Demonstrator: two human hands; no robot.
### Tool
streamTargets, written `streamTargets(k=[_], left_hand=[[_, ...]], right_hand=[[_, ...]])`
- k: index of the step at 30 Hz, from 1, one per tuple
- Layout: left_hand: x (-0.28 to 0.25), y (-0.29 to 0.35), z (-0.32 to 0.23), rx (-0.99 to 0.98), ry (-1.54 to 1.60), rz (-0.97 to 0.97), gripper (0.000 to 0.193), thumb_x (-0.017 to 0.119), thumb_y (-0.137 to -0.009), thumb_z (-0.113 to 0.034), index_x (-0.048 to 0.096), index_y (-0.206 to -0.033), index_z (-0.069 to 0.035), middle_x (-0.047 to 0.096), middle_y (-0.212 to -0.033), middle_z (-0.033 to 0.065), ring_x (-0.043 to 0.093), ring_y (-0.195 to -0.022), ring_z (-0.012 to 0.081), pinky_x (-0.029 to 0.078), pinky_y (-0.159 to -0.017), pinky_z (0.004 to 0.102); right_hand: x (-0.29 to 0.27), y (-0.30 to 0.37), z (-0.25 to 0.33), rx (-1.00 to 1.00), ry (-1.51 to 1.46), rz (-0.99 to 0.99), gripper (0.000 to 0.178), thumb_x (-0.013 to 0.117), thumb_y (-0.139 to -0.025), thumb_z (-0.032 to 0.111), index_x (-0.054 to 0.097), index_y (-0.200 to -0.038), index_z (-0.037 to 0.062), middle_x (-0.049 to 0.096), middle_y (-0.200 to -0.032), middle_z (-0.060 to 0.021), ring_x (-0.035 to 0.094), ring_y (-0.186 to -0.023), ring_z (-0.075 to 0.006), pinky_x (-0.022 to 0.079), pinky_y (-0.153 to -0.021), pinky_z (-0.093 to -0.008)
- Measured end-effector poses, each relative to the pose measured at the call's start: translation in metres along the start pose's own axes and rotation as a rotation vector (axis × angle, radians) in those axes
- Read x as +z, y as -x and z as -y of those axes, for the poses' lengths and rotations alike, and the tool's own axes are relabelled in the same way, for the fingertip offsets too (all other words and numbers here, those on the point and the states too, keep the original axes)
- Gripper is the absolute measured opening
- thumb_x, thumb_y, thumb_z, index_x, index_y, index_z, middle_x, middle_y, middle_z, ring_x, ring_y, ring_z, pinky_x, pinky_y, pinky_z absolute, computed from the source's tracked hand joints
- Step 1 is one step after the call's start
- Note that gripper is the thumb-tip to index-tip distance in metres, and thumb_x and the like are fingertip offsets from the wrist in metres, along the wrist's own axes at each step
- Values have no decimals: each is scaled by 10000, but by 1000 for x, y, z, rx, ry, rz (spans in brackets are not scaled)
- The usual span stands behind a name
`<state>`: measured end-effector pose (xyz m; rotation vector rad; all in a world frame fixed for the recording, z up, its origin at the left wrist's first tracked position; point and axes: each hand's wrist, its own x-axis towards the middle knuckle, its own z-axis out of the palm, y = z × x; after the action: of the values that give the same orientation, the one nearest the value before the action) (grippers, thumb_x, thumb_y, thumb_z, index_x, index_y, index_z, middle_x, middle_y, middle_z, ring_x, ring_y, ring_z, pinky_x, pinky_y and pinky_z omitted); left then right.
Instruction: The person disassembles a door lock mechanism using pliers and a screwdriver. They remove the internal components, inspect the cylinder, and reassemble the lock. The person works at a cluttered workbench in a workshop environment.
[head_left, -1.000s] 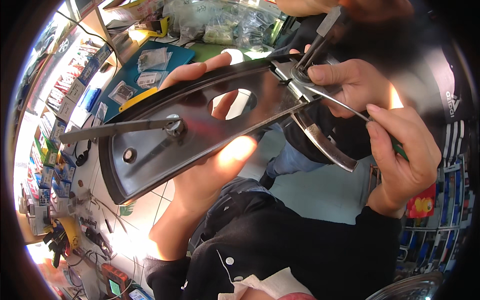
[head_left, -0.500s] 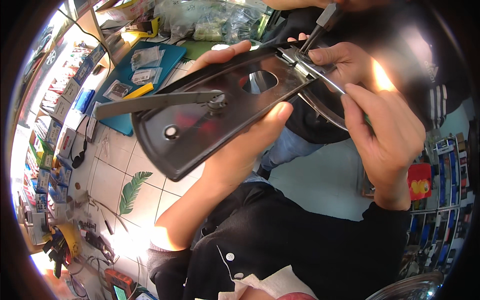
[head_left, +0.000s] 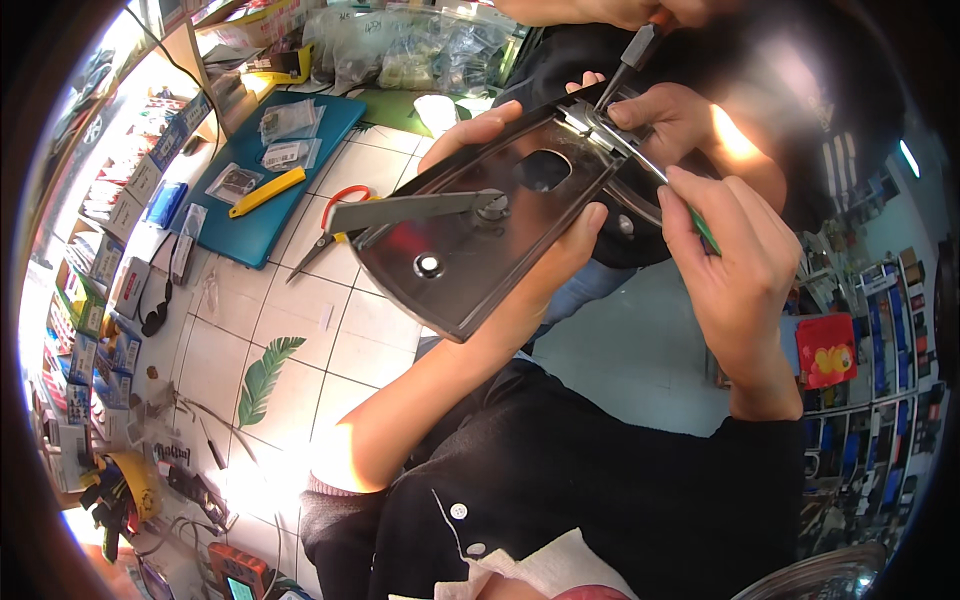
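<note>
My left hand [head_left: 545,265] grips a long, dark, glossy metal panel [head_left: 470,260] from below, thumb on its near edge and fingers at its far edge. The panel has round holes and a flat grey lever [head_left: 410,210] fixed across it. My right hand [head_left: 735,240] is closed on a thin screwdriver with a green handle [head_left: 705,232]. Its metal shaft reaches the bright clamp-like bracket [head_left: 595,125] at the panel's far right end. A co-worker's hand [head_left: 675,125] holds that end, and a second screwdriver [head_left: 637,50] from the co-worker's side points down at the bracket.
On the white tiled tabletop [head_left: 300,315] lie red-handled scissors [head_left: 330,230]. A teal board [head_left: 285,205] carries small plastic packets and a yellow cutter [head_left: 267,192]. Boxed goods [head_left: 120,280] line the left; shelves [head_left: 890,340] stand right. The co-worker's dark-clothed body is close opposite.
The panel has shifted right and slightly up with my left hand, uncovering the scissors. My right hand and its screwdriver have moved a little left. The co-worker's hands stay at the bracket end.
</note>
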<state>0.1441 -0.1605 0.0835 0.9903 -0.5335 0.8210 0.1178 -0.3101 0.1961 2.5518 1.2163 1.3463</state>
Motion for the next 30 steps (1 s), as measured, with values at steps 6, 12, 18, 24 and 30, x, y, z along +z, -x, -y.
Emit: streamTargets(k=[6, 12, 18, 24, 30], left_hand=[[10, 10, -1, 87, -28, -35, 750, 803, -756, -39, 347, -1351, -44, 422, -1378, 166, 454, -1282, 256, 398, -1093, 441], [18, 13, -7, 62, 161, -10, 785, 777, -755, 7, 290, -1369, -12, 473, -1326, 195, 548, -1179, 254, 469, -987, 352], [25, 17, -18, 91, 81, -19, 736, 812, -734, -20, 375, -1326, -43, 492, -1301, 148, 501, -1221, 238, 429, -1030, 401], [32, 19, -18, 44, 176, -36, 719, 796, -740, 8, 374, -1319, -50, 485, -1301, 140, 497, -1220, 235, 439, -1047, 433], [32, 22, -21, 89, 123, -2, 724, 796, -752, -7, 363, -1330, -53, 461, -1337, 151, 491, -1232, 235, 449, -1040, 430]], right_hand=[[0, 9, 3, -40, -21, -38, 253, 764, -694, -32, 653, -915, 20, 500, -685, -69, 520, -587, -236, 404, -496, -345], [-1, 19, 4, -99, 49, -44, 308, 768, -677, -37, 670, -965, 9, 432, -664, -53, 458, -570, -220, 369, -492, -341], [4, 34, 5, -22, 75, -107, 285, 763, -692, -25, 675, -959, 19, 448, -669, -55, 479, -576, -211, 370, -488, -338], [7, 39, 5, -3, 52, -184, 269, 753, -708, -38, 671, -959, 10, 461, -655, -59, 484, -558, -216, 374, -481, -344], [-1, 34, 3, 34, -88, -126, 287, 768, -689, -61, 669, -953, -4, 507, -657, -65, 504, -548, -216, 382, -477, -332]])
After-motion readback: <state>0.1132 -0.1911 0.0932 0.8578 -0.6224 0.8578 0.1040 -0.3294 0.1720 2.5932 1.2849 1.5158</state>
